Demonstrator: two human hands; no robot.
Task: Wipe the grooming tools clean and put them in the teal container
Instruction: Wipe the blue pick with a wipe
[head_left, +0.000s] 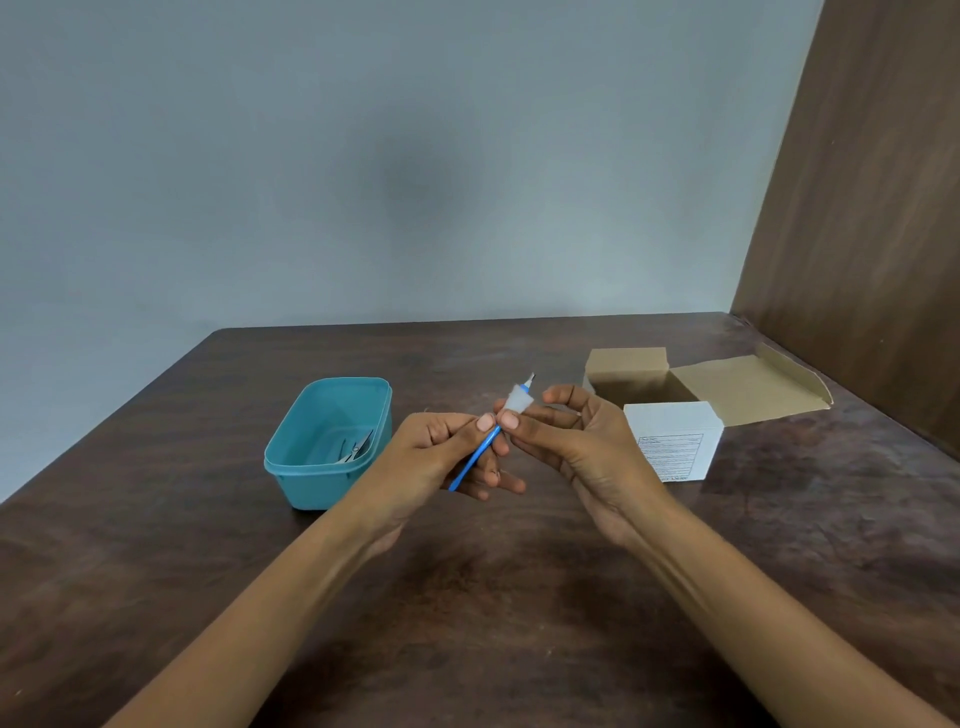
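While held above the dark wooden table (467, 623), a blue-handled grooming tool (475, 460) is pinched by the left hand (441, 457). Right hand (576, 441) pinches a white wipe (518, 401) around its far end. At left, the teal container (311, 467) holds metal tools (356, 448). An open cardboard box (675, 405) sits right.

Teal container (291, 467) open-topped; cardboard box (670, 410) right
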